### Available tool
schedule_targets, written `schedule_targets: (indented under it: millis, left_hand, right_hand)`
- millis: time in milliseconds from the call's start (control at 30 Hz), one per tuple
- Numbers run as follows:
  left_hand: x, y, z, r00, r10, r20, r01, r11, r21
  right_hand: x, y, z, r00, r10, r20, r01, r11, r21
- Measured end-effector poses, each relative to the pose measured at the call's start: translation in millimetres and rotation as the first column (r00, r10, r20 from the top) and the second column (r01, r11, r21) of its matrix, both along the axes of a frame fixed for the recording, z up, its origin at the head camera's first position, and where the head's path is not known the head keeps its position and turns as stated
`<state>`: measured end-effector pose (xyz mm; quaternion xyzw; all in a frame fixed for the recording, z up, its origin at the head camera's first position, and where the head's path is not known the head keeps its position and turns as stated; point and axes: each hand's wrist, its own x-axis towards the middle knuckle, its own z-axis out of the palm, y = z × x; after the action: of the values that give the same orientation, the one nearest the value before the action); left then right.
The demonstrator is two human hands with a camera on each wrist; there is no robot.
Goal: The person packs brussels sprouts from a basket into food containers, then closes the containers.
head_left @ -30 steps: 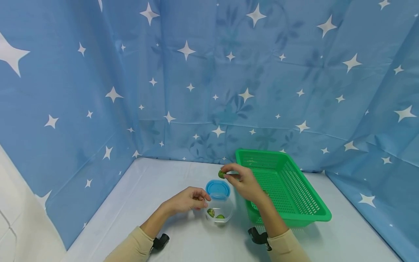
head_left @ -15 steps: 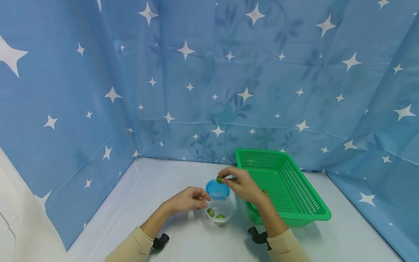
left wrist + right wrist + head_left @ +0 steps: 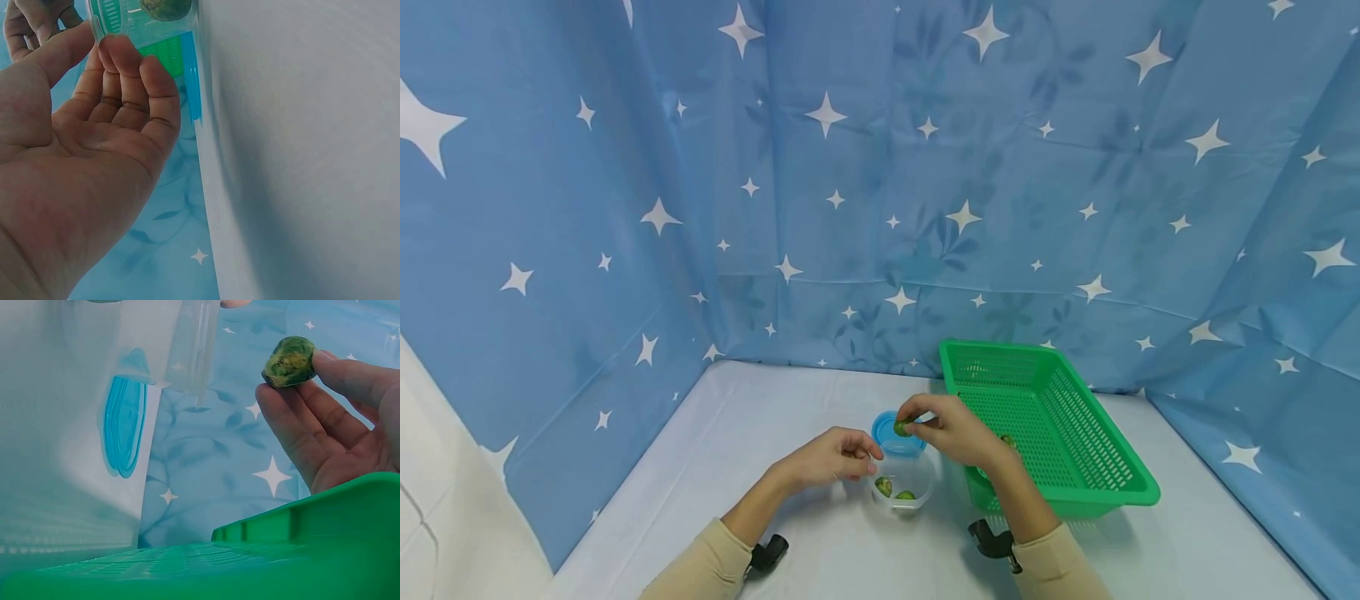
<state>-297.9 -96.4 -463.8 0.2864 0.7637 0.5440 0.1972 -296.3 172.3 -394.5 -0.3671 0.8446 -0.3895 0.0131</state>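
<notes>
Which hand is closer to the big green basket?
Right: the right hand is by the left edge of the green basket; the left hand is farther left, by the clear tub.

Beige sleeves (image 3: 703,563) and black wrist mounts (image 3: 767,554) are worn.

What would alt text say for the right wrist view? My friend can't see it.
The right hand's grip pinches a small green vegetable between thumb and fingers. A green basket spans the bottom; a blue lid is at picture left, a star-patterned blue curtain behind.
</notes>
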Motion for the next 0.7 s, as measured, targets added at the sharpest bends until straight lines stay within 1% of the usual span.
schedule_targets:
  millis: [400,700]
  left_hand:
    - [0.7,0.0,0.4,1.000,-0.001,0.000,0.001,1.000,0.001]
    - [0.7,0.0,0.3,1.000,-0.003,0.000,0.003,1.000,0.002]
  right_hand:
    - [0.2,0.6,-0.4,0.999,0.040,0.018,-0.041,0.998,0.044]
    - [1.4,-0.6,0.5,0.999,0.043,0.028,-0.044,0.997,0.066]
